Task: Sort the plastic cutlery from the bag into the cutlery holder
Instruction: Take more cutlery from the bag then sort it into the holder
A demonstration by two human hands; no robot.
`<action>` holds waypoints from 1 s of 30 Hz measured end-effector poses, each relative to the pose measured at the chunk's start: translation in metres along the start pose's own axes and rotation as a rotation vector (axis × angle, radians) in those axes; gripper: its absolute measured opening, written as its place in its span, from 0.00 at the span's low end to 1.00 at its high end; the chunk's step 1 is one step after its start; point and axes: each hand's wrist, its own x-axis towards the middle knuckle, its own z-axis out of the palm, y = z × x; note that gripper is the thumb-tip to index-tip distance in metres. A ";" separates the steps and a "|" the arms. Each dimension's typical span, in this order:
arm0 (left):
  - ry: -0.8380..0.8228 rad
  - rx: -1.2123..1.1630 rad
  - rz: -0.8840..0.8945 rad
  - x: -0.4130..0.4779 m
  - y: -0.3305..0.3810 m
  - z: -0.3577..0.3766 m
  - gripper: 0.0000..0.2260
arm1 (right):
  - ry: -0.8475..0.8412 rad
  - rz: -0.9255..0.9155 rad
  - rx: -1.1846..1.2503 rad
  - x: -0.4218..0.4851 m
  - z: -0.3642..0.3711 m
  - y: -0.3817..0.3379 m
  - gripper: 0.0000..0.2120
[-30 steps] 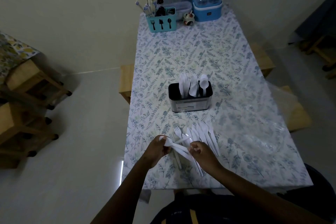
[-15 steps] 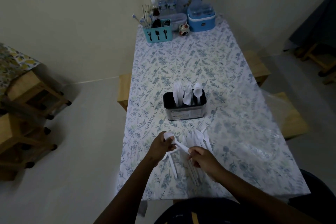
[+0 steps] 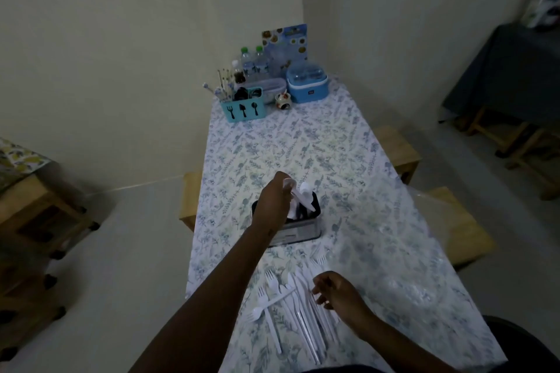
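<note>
A dark cutlery holder (image 3: 303,230) stands mid-table with white plastic pieces upright in it. My left hand (image 3: 274,200) is stretched out over the holder and grips a white plastic spoon (image 3: 298,194), whose handle slants down into the holder. Near the front edge lies a loose pile of white plastic forks and knives (image 3: 291,309). My right hand (image 3: 339,294) hovers just over the pile's right side, fingers loosely curled and holding nothing. A clear plastic bag (image 3: 403,251) lies flat on the right of the table.
At the far end of the floral tablecloth (image 3: 288,142) stand a teal cutlery caddy (image 3: 244,109), water bottles, a blue lidded box (image 3: 307,85) and a small jar. Wooden benches flank the table. A dark-covered table stands at far right.
My left hand has carried the spoon from the pile up and forward to the holder. My right hand let go of it and stays over the pile. The camera tilted up.
</note>
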 end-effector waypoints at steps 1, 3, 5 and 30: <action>-0.026 0.028 -0.033 0.005 -0.001 0.003 0.10 | -0.003 0.009 0.002 -0.001 -0.002 0.000 0.06; -0.095 0.061 -0.130 0.013 -0.007 0.010 0.11 | -0.008 0.016 -0.009 -0.001 -0.006 0.000 0.07; -0.170 0.088 -0.154 0.016 -0.009 0.016 0.13 | -0.006 0.011 -0.028 -0.003 -0.010 -0.001 0.08; 0.082 0.226 -0.011 -0.046 -0.025 0.046 0.12 | 0.117 -0.039 -0.300 0.008 -0.030 0.023 0.04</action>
